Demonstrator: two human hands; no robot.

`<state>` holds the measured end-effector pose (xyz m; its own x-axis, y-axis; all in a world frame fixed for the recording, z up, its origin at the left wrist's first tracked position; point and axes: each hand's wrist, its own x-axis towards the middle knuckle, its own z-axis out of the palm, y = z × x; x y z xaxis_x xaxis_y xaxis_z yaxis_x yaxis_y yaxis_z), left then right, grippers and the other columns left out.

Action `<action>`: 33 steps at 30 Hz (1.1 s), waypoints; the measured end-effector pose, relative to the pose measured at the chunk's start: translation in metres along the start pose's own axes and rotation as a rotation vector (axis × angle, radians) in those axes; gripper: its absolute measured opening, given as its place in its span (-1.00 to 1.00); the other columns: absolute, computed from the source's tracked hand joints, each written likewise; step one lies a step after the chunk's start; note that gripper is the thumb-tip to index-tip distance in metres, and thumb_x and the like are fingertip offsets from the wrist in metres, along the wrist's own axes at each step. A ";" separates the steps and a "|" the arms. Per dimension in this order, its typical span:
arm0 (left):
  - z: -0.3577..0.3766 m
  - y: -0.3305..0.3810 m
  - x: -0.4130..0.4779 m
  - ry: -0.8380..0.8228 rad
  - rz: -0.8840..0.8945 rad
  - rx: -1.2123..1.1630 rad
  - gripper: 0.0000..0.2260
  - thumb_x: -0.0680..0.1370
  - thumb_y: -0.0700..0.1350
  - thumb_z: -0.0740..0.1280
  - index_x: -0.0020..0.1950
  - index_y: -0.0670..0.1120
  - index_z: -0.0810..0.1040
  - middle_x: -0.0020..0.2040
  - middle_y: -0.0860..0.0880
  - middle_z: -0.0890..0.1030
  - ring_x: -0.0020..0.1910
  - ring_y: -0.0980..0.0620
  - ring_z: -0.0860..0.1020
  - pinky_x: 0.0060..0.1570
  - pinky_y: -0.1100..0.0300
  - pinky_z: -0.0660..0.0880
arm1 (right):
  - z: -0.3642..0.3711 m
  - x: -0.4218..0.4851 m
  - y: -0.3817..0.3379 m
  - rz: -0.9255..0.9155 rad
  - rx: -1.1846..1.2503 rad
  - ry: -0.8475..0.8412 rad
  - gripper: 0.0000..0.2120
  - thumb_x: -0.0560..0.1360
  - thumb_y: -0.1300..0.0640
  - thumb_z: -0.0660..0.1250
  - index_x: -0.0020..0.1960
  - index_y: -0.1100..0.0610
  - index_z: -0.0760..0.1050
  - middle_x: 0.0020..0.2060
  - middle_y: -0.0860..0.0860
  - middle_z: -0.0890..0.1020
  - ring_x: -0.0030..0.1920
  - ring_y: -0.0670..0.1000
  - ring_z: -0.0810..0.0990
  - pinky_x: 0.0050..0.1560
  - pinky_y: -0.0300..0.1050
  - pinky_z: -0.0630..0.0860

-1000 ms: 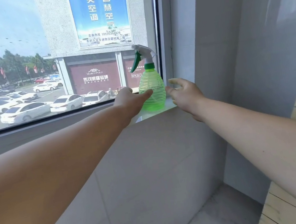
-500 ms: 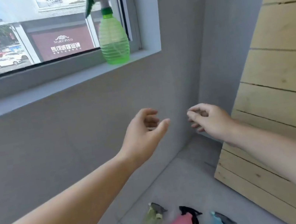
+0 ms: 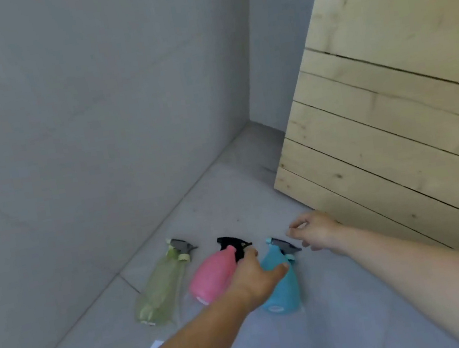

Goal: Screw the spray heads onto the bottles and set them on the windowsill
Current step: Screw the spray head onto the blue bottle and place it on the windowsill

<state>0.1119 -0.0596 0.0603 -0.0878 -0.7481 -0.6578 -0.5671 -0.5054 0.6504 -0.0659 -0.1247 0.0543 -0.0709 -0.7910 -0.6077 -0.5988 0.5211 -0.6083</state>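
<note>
Spread fingers (image 3: 279, 268) of the left hand (image 3: 255, 279) hover open, holding nothing, over the pink plastic spray bottle (image 3: 213, 275) and turquoise plastic spray bottle (image 3: 280, 284). The right hand (image 3: 317, 230), loosely curled and empty, hangs near the turquoise bottle's grey spray head (image 3: 284, 245). A pale green translucent spray bottle (image 3: 161, 291) lies leftmost on the grey tiled floor (image 3: 321, 324).

Head view, steeply down at floor (image 3: 279, 343)

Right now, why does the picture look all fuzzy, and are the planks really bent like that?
In the head view, everything is soft with blur: the pink bottle, blue bottle and pale green bottle have smeared edges, likely from head motion. The wide-angle lens tilts and stretches the wooden planks. Lighting is even and dim, with no glare or hard shadows.
</note>
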 end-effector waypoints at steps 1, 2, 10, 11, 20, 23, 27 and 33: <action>0.006 -0.003 0.007 -0.003 -0.013 0.029 -0.30 0.55 0.16 0.42 0.56 -0.13 0.25 0.46 -0.14 0.44 0.34 -0.13 0.53 0.25 0.02 0.55 | 0.005 0.010 0.008 0.025 0.007 0.007 -0.83 0.51 0.05 0.43 0.00 0.14 0.58 -0.21 0.09 0.58 -0.22 0.08 0.53 -0.34 -0.17 0.40; 0.013 -0.005 0.013 -0.002 -0.024 0.056 -0.31 0.55 0.16 0.42 0.53 -0.14 0.27 0.45 -0.14 0.44 0.34 -0.14 0.53 0.23 0.02 0.56 | 0.010 0.020 0.017 0.053 0.019 0.011 -0.82 0.49 0.04 0.43 -0.02 0.15 0.58 -0.21 0.09 0.59 -0.25 0.07 0.52 -0.35 -0.17 0.40; 0.041 -0.026 0.047 -0.007 -0.138 0.009 -0.40 0.48 0.20 0.47 0.35 -0.10 0.37 0.21 -0.06 0.55 0.06 -0.05 0.56 -0.10 0.12 0.53 | 0.041 0.067 0.053 0.186 0.094 0.078 -0.59 0.31 -0.14 0.54 -0.03 0.15 0.60 -0.18 0.09 0.68 -0.21 0.12 0.63 -0.19 -0.03 0.56; 0.043 -0.027 0.049 -0.002 -0.148 -0.024 -0.41 0.46 0.20 0.49 0.32 -0.08 0.38 0.20 -0.05 0.55 0.07 -0.06 0.58 -0.05 0.10 0.56 | 0.043 0.068 0.052 0.194 0.087 0.080 -0.55 0.26 -0.17 0.55 -0.05 0.14 0.60 -0.18 0.08 0.69 -0.20 0.12 0.65 -0.18 -0.03 0.57; 0.047 -0.043 0.038 -0.001 -0.173 -0.174 -0.47 0.44 0.18 0.53 0.21 0.00 0.36 0.18 -0.03 0.57 0.13 -0.06 0.62 0.05 0.08 0.60 | 0.052 0.073 0.058 0.145 -0.008 0.075 -0.60 0.26 -0.06 0.57 -0.19 0.28 0.62 -0.20 0.22 0.74 -0.12 0.22 0.73 -0.03 0.21 0.66; 0.048 -0.042 0.036 -0.019 -0.174 -0.225 -0.47 0.45 0.15 0.53 0.25 -0.02 0.38 0.17 -0.02 0.56 0.12 -0.05 0.61 -0.01 0.12 0.57 | 0.047 0.074 0.060 0.133 -0.012 -0.003 -0.60 0.31 -0.08 0.54 -0.19 0.29 0.67 -0.20 0.21 0.74 -0.11 0.22 0.73 0.00 0.18 0.66; 0.045 -0.035 0.025 -0.045 -0.126 -0.291 -0.48 0.46 0.13 0.53 0.27 -0.03 0.40 0.13 0.02 0.57 0.10 -0.02 0.63 -0.03 0.15 0.61 | 0.029 0.063 0.052 0.093 0.044 0.038 -0.79 0.43 0.03 0.50 -0.22 0.17 0.61 -0.24 0.11 0.66 -0.20 0.09 0.60 -0.10 -0.04 0.56; 0.015 -0.028 -0.020 -0.075 0.026 -0.253 -0.36 0.43 0.12 0.56 0.41 -0.01 0.40 0.18 0.06 0.59 0.11 0.05 0.65 0.03 0.19 0.63 | -0.013 0.033 -0.004 -0.092 0.216 0.097 -0.84 0.58 0.11 0.31 -0.10 0.15 0.38 -0.14 0.15 0.66 -0.13 0.07 0.66 -0.02 0.12 0.64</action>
<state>0.1168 -0.0241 0.0493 -0.1655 -0.7328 -0.6601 -0.3415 -0.5853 0.7354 -0.0761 -0.1572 0.0436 -0.1067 -0.8599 -0.4992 -0.4224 0.4937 -0.7601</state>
